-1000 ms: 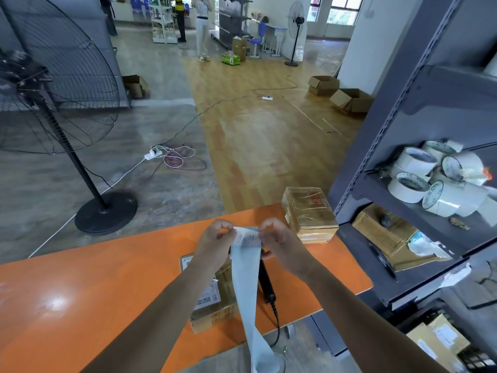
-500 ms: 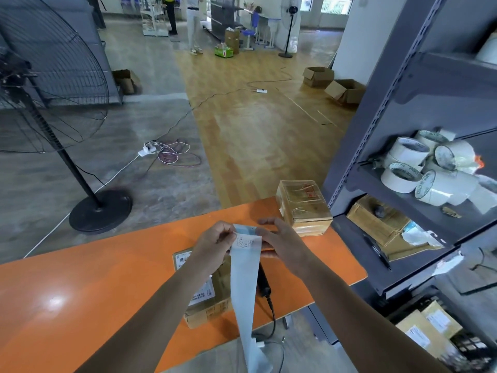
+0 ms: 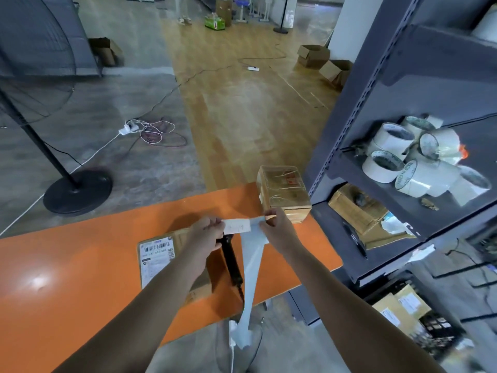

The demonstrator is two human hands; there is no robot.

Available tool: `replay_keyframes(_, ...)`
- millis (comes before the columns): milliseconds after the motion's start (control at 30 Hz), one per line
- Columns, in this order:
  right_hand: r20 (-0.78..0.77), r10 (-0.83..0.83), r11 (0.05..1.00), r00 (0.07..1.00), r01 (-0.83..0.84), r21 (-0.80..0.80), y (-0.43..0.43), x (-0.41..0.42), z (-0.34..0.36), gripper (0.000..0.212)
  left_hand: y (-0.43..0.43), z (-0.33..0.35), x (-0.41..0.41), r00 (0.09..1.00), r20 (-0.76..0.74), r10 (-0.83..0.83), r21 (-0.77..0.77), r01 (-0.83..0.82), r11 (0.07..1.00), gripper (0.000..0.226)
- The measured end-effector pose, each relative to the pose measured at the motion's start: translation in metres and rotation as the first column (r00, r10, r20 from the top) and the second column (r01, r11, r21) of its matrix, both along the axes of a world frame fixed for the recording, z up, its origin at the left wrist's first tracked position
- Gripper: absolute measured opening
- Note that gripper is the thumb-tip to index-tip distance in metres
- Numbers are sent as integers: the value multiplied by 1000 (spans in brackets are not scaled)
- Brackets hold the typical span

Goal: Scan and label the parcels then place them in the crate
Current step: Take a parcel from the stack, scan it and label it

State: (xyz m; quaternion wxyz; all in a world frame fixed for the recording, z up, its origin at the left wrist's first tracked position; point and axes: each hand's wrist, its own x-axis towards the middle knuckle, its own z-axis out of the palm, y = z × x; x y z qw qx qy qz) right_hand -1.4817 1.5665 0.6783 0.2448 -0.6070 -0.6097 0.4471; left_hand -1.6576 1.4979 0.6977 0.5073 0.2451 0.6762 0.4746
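Above the orange table (image 3: 80,265) my left hand (image 3: 205,234) pinches a small white label (image 3: 236,226) by its left end. My right hand (image 3: 277,228) pinches the top of a long pale backing strip (image 3: 251,267) that hangs down past the table's front edge. The label is peeled sideways off the strip. A flat cardboard parcel (image 3: 158,254) with a barcode label lies under my left forearm. A black handheld scanner (image 3: 231,261) lies beside it. A taped brown parcel (image 3: 282,192) sits at the table's far right corner.
A grey metal shelf unit (image 3: 376,103) stands right of the table, holding white tape rolls (image 3: 419,160), cardboard pieces and a pen (image 3: 355,239). More parcels (image 3: 400,308) lie low at the right. A standing fan base (image 3: 78,191) and cables are on the floor beyond.
My hands have moved apart: the left one has pulled the label off the strip to the left, the right one has drawn the strip rightward. The camera has tilted down.
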Motion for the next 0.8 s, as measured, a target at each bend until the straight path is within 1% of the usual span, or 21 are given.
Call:
replay_keyframes(67, 158, 75, 996, 985, -81, 28, 10, 10, -11, 24, 6, -8, 10, 999, -15, 31, -27, -31, 999, 9)
replay_keyframes(167, 379, 183, 972, 907, -224, 67, 21, 18, -33, 26, 11, -23, 22, 997, -79, 17, -72, -23, 997, 11)
replay_keyframes(267, 500, 277, 937, 820, -345, 47, 28, 17, -58, 20, 12, -39, 28, 992, -126, 25, -144, -43, 989, 13)
replay_keyframes(333, 538, 308, 921, 785, -388, 38, 31, 14, -72, 18, 12, -47, 29, 989, -141, 51, -189, -77, 979, 13)
replay_keyframes(400, 527, 312, 921, 790, -388, 38, 29, 12, -82, 19, 11, -53, 30, 985, -162, 55, -220, -91, 971, 12)
replay_keyframes(567, 390, 261, 956, 883, -292, 20, 20, 4, -96, 20, 5, -61, 32, 978, -192, 79, -235, -124, 964, 9)
replay_keyframes(700, 265, 254, 966, 930, -258, -22, 17, 2, -97, 26, 3, -64, 29, 975, -194, 105, -227, -149, 963, 9)
replay_keyframes(800, 217, 241, 971, 946, -235, -53, 15, 1, -94, 29, 1, -60, 27, 975, -194, 109, -201, -148, 968, 9)
